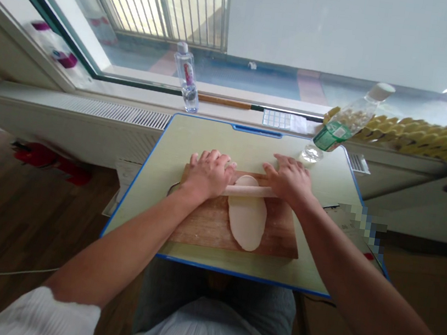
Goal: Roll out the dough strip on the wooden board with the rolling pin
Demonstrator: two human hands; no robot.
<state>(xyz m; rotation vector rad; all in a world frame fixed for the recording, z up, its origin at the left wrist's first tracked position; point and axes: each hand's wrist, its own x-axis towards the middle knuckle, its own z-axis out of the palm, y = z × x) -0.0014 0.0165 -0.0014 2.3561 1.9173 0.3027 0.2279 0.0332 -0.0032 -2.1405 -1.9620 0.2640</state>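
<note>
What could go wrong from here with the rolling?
Dough overrun: the flattened dough reaches close to both the near and far edges of the wooden board, so more lengthening could push it onto the table.

Knocked bottle: the green-labelled bottle stands just beyond the right hand; a long forward stroke might tip it.

Uneven thickness: if the left hand and right hand press unequally on the rolling pin, one side may thin.

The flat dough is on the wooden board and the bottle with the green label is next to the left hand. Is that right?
Not quite: the head view shows the bottle with the green label next to the right hand, not the left hand. The flat dough is indeed on the wooden board.
</note>
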